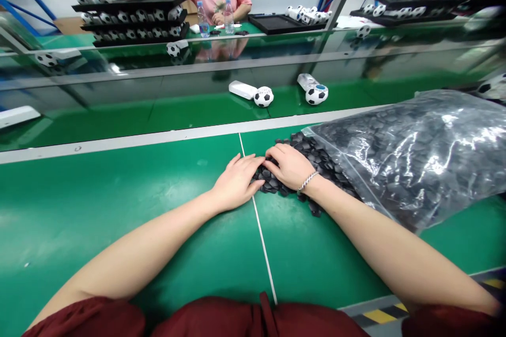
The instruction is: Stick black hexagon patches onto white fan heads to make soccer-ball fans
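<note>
Left hand (pixel 236 183) lies palm-down, fingers extended and thumb apart, at the left edge of the black pieces (pixel 272 183). Right hand (pixel 291 166) curls over them; from my feed I can't tell whether it grips any. A plastic bag (pixel 435 152) crowds my right, a pale ledge (pixel 158 137) bounds the far side, and green tabletop (pixel 110 205) gives me room leftward.
</note>
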Available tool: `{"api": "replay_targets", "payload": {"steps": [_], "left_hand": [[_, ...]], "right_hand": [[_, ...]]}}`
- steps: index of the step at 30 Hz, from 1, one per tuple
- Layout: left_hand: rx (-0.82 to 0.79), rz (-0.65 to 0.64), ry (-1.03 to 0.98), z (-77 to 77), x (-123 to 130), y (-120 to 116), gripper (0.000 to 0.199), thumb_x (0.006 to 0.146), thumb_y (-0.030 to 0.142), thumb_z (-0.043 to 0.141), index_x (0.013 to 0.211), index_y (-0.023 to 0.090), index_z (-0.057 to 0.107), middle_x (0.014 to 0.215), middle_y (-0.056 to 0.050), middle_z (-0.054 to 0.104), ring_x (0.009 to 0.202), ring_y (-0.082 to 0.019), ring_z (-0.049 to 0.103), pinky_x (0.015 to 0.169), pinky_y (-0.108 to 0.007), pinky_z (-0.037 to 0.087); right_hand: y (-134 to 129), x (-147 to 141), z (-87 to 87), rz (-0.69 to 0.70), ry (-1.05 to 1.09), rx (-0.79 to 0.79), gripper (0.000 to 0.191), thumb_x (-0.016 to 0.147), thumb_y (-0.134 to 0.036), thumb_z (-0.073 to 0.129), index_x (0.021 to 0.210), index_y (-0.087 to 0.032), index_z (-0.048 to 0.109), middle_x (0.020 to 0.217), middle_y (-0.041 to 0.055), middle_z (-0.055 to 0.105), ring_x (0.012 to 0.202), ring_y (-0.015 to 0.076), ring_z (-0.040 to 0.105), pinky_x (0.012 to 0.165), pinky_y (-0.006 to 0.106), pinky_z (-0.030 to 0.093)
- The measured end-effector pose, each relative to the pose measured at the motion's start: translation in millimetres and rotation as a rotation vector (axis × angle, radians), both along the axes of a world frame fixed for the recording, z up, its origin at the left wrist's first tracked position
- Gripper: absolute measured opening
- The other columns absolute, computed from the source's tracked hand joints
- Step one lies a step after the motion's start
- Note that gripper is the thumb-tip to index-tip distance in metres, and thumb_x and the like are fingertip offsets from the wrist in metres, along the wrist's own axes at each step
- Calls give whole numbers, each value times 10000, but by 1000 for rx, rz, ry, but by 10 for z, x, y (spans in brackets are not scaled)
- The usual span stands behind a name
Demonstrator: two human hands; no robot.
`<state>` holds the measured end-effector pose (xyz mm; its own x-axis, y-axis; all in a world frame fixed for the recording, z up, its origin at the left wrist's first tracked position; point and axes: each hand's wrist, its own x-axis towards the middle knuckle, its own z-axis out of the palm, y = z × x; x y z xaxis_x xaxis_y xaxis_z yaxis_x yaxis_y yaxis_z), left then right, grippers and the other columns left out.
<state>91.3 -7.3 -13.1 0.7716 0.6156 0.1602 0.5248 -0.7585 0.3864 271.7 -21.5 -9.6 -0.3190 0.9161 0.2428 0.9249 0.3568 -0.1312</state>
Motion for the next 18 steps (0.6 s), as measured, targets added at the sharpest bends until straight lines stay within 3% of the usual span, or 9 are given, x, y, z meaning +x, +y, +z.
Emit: {"api": "replay_targets", "payload": {"steps": [6, 13, 18], "left_hand": [[-8, 10, 2, -1, 2, -12, 550, 842, 322, 470, 1328, 140, 287, 1324, -107, 443, 1260, -217, 351, 1075, -452, 223], [10, 7, -42, 6, -19, -18, 559, 831, 334, 481, 1321, 146, 288, 1334, -107, 432, 1241, -203, 385, 1077, -451, 241], [151, 14, -132, -179, -95, 46, 490, 835, 382, 447, 1284, 208, 360, 1275, -72, 506, 1168, -231, 480, 1003, -465, 371]], "right_hand": [[-29, -26, 29, -58, -159, 27, 284, 906, -296, 350, 815, -140, 569, 766, 80, 612, 735, 192, 551, 658, 279, 371], [-43, -59, 52, -140, -67, 3, 341, 913, -301, 312, 758, -150, 575, 731, 103, 634, 689, 186, 588, 599, 270, 380], [-41, -93, 106, -162, -164, 109, 333, 895, -337, 357, 705, -181, 581, 677, 45, 643, 651, 156, 607, 572, 242, 410]]}}
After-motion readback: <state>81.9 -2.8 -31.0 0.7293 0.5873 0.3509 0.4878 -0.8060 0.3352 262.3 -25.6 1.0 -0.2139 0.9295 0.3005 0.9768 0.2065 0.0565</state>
